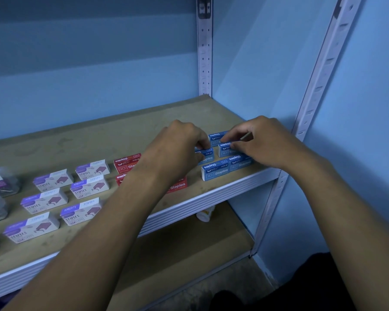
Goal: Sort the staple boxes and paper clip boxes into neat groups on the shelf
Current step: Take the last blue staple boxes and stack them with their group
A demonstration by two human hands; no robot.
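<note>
Squaring the blue staple boxes (215, 171) means nudging gently: the left hand (180, 142) is pinching one blue box (206, 154) beneath its fingertips, while the right hand (263, 142) is pressing curled fingers on neighbours just beside it; red boxes (126, 163) are lying under the left forearm.

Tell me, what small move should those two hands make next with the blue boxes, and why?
Probably slide the blue staple box that the left hand pinches to the right, flush against the box beside it under the right hand. A gap of bare shelf shows between the two, and the held box sits slightly askew, while the front blue boxes already line up along the edge.
</note>
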